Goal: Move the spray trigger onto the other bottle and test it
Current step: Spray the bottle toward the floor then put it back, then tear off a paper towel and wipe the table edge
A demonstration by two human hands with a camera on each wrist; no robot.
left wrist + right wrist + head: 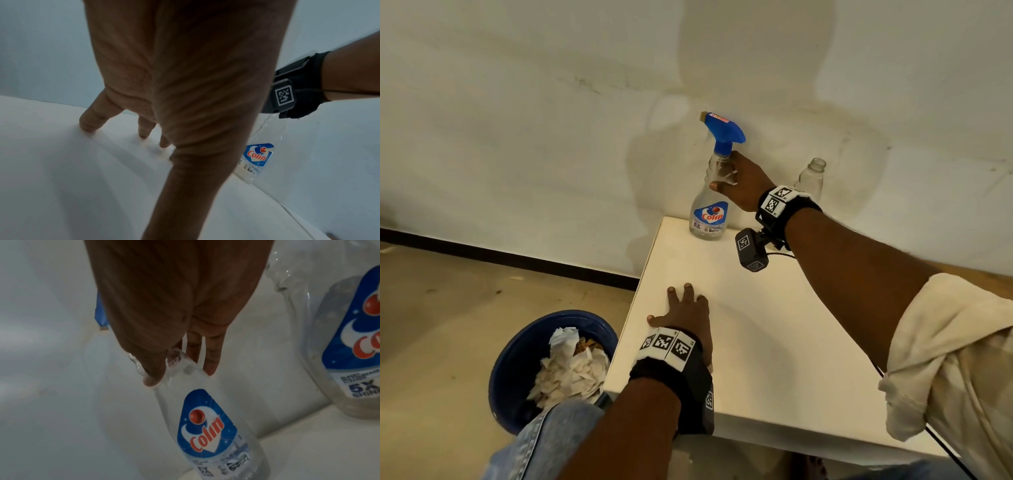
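Note:
A clear Colin bottle [709, 212] [207, 426] [257, 157] stands at the far left corner of the white table [756, 342], topped by the blue spray trigger [722, 132]. My right hand [736, 178] [176, 353] grips this bottle at its neck, just under the trigger. A second clear bottle [811, 178] [349, 345] with an open neck and no trigger stands to the right by the wall. My left hand [685, 308] [144, 123] rests flat on the table near its left edge, fingers spread, holding nothing.
A blue bin [551, 370] full of crumpled paper sits on the floor left of the table. The white wall [551, 120] rises directly behind both bottles. My knee in jeans [544, 445] is below the table's near left corner.

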